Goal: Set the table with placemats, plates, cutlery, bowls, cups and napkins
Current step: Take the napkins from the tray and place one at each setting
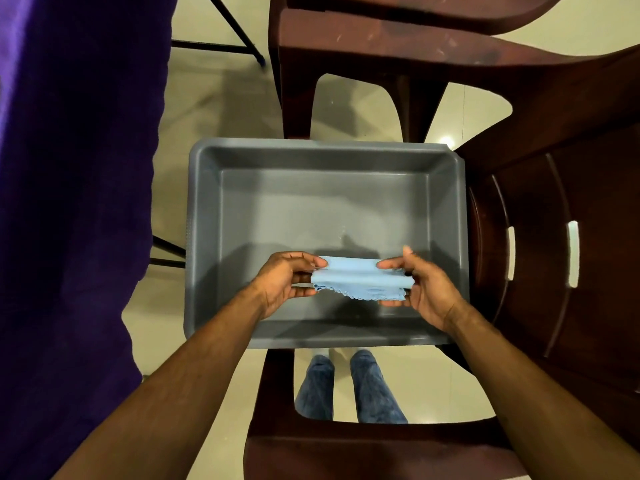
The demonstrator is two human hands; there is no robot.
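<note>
A light blue napkin (360,278) with a scalloped edge is stretched between both hands above a grey plastic tub (207,237). My left hand (284,282) pinches its left end between thumb and fingers. My right hand (422,285) pinches the right end the same way. The napkin is folded into a narrow band. Nothing else lies in the tub beneath it.
The tub rests on a dark brown plastic chair (554,237), whose armrests reach across the top and bottom of the view. A table under a purple cloth (69,202) fills the left side, with black metal legs (235,46) beneath. Cream floor tiles and my jeans (346,386) show below.
</note>
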